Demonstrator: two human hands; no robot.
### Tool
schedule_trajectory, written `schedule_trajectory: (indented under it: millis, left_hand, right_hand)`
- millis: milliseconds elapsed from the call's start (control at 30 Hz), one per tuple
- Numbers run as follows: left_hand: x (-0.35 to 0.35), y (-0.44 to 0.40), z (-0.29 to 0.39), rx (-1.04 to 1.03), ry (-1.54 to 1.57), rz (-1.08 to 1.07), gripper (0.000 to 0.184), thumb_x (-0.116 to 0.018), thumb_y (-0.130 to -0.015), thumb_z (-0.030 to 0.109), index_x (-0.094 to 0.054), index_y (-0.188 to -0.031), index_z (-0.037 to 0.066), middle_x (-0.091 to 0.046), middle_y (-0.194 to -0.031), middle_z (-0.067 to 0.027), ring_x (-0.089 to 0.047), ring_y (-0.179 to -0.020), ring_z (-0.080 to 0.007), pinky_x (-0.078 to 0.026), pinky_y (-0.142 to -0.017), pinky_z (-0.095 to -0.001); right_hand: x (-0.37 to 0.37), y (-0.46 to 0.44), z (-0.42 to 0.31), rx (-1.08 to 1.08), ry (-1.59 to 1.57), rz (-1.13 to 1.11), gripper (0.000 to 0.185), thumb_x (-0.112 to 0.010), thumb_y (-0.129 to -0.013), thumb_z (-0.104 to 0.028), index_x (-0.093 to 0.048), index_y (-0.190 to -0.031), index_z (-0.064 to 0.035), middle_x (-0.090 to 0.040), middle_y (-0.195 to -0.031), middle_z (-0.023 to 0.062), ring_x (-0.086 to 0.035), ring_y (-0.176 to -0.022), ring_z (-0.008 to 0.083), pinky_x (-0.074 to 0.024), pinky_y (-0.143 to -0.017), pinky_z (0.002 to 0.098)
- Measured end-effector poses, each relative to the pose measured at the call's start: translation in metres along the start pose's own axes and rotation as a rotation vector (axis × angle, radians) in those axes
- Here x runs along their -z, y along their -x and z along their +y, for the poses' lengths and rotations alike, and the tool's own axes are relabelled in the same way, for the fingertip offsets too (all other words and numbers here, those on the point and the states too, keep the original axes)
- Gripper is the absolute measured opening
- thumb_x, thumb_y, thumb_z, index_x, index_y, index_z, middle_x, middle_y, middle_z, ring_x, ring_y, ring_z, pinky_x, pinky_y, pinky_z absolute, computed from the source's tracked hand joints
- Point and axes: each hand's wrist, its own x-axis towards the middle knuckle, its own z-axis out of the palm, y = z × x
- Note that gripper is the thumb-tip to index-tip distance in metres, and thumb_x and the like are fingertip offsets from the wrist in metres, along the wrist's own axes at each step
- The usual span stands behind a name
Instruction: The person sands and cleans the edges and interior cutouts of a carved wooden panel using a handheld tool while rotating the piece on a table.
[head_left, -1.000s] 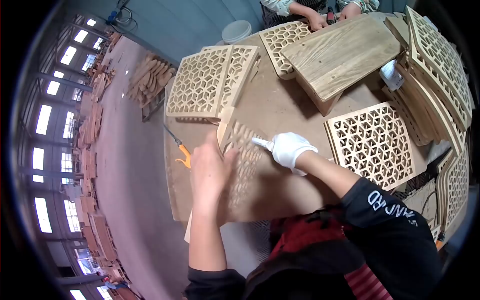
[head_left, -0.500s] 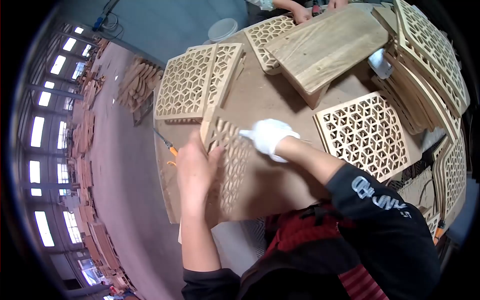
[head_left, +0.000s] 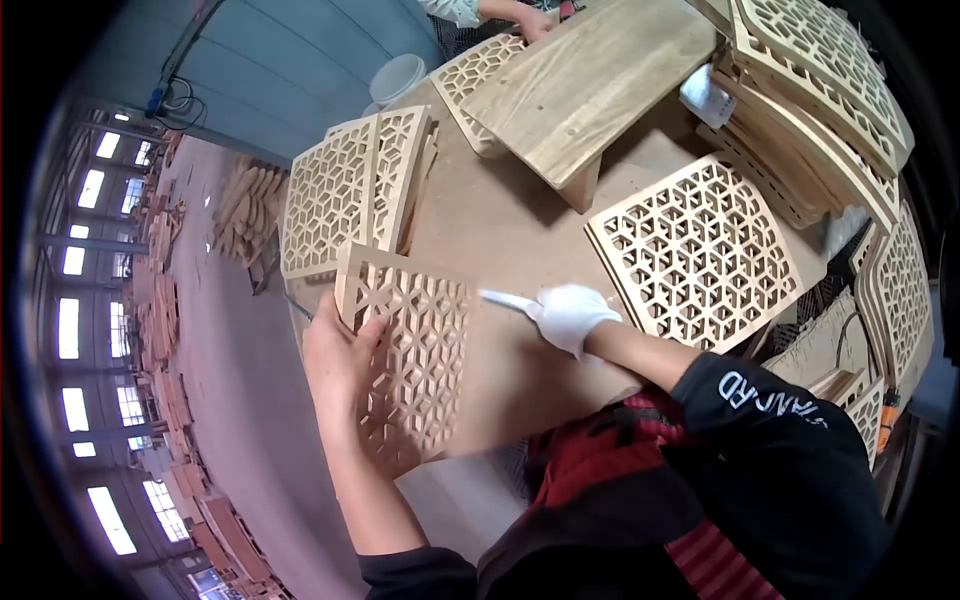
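The left hand (head_left: 340,352) clamps a lattice panel (head_left: 432,274); the outstretched right hand (head_left: 574,319) grips a pale strip (head_left: 508,300). A wooden stand (head_left: 600,85) rises beyond.

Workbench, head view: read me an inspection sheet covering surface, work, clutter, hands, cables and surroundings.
Surface: flat brown tabletop, partly covered.
Work: pale wooden lattice panel; narrow whitish tool, type unclear.
Clutter: low brown wooden bench; stack of pale wooden lattice panels.
Hands: bare left hand grips the panel's edge; white-gloved right hand holds the tool nearby, contact unclear.
Cables: dark looped cable on the blue-grey wall.
Surroundings: round white bucket; another person's hand beyond the bench.
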Motion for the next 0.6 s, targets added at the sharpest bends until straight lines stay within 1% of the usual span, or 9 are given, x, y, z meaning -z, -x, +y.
schedule_trajectory:
  millis: [33, 67, 200, 300, 333, 433, 467, 500, 600]
  left_hand:
    - [0.001, 0.001, 0.003, 0.015, -0.002, -0.012, 0.036, -0.076, -0.082, 0.005, -0.063, -0.115, -0.001, -0.075, -0.088, -0.0153, -0.074, -0.076, -0.0222, -0.056, -0.072, -0.0339]
    - [0.001, 0.002, 0.005, 0.014, 0.020, -0.014, 0.035, -0.075, -0.082, 0.004, -0.062, -0.115, -0.001, -0.075, -0.088, -0.0152, -0.074, -0.078, -0.0221, -0.056, -0.073, -0.0335]
    - [-0.003, 0.004, 0.003, -0.051, -0.030, 0.000, 0.038, -0.075, -0.082, 0.003, -0.062, -0.117, -0.001, -0.075, -0.087, -0.0144, -0.074, -0.077, -0.0191, -0.056, -0.072, -0.0324]
    - [-0.004, 0.008, 0.012, 0.014, 0.033, -0.019, 0.038, -0.075, -0.082, 0.001, -0.062, -0.117, -0.001, -0.075, -0.086, -0.0133, -0.072, -0.074, -0.0169, -0.056, -0.072, -0.0317]
    - [-0.005, 0.007, 0.007, -0.039, -0.066, -0.019, 0.037, -0.075, -0.082, 0.001, -0.062, -0.117, -0.001, -0.075, -0.086, -0.0130, -0.071, -0.072, -0.0158, -0.056, -0.071, -0.0317]
    - [-0.005, 0.008, 0.013, 0.001, -0.069, -0.038, 0.037, -0.074, -0.083, 0.001, -0.062, -0.117, -0.002, -0.075, -0.086, -0.0133, -0.070, -0.071, -0.0162, -0.056, -0.070, -0.0319]
    - [-0.006, 0.007, 0.008, -0.038, 0.010, -0.010, 0.032, -0.077, -0.081, 0.007, -0.062, -0.107, 0.000, -0.071, -0.080, -0.0183, -0.070, -0.072, -0.0310, -0.053, -0.070, -0.0385]
    - [-0.009, 0.006, 0.006, -0.056, 0.012, 0.001, 0.032, -0.078, -0.080, 0.007, -0.062, -0.107, 0.000, -0.071, -0.079, -0.0186, -0.070, -0.072, -0.0314, -0.053, -0.070, -0.0387]
    - [-0.007, 0.010, 0.013, -0.023, -0.046, 0.017, 0.033, -0.079, -0.079, 0.008, -0.062, -0.106, -0.001, -0.070, -0.079, -0.0200, -0.070, -0.072, -0.0331, -0.052, -0.068, -0.0397]
  right_hand:
    - [-0.001, -0.005, -0.002, 0.019, -0.013, 0.059, 0.036, -0.041, -0.097, -0.012, -0.066, -0.123, -0.0099, -0.071, -0.096, 0.0181, -0.070, -0.086, 0.0383, -0.0562, -0.075, 0.0462]
    - [-0.003, -0.010, -0.004, 0.059, -0.052, 0.170, 0.030, -0.043, -0.097, -0.017, -0.071, -0.102, -0.0052, -0.071, -0.095, 0.0184, -0.070, -0.085, 0.0380, -0.0555, -0.074, 0.0480]
    - [0.026, -0.022, -0.031, -0.021, -0.163, 0.078, 0.029, -0.053, -0.097, -0.025, -0.074, -0.100, -0.0051, -0.073, -0.095, 0.0186, -0.071, -0.087, 0.0351, -0.0560, -0.078, 0.0465]
    - [0.019, -0.042, -0.042, -0.053, -0.202, 0.107, 0.027, -0.054, -0.096, -0.023, -0.075, -0.100, -0.0066, -0.073, -0.096, 0.0189, -0.072, -0.087, 0.0345, -0.0566, -0.078, 0.0449]
    - [0.012, -0.053, -0.043, 0.009, -0.139, 0.180, 0.025, -0.056, -0.095, -0.022, -0.075, -0.100, -0.0062, -0.074, -0.094, 0.0180, -0.073, -0.087, 0.0343, -0.0575, -0.076, 0.0441]
    - [0.011, -0.084, -0.062, 0.066, -0.137, 0.224, 0.029, -0.052, -0.094, -0.020, -0.075, -0.100, -0.0029, -0.072, -0.093, 0.0212, -0.071, -0.085, 0.0382, -0.0569, -0.077, 0.0445]
    - [0.018, -0.086, -0.069, 0.086, -0.006, 0.182, 0.026, -0.055, -0.089, -0.016, -0.076, -0.095, -0.0027, -0.073, -0.094, 0.0215, -0.071, -0.085, 0.0383, -0.0576, -0.075, 0.0447]
    - [0.029, -0.077, -0.073, 0.123, 0.023, 0.132, 0.023, -0.057, -0.086, -0.013, -0.077, -0.090, -0.0024, -0.073, -0.093, 0.0220, -0.072, -0.084, 0.0389, -0.0580, -0.072, 0.0451]
    - [0.018, -0.078, -0.070, 0.041, -0.156, 0.195, 0.026, -0.054, -0.090, -0.016, -0.076, -0.097, -0.0036, -0.073, -0.096, 0.0207, -0.071, -0.087, 0.0382, -0.0572, -0.076, 0.0449]
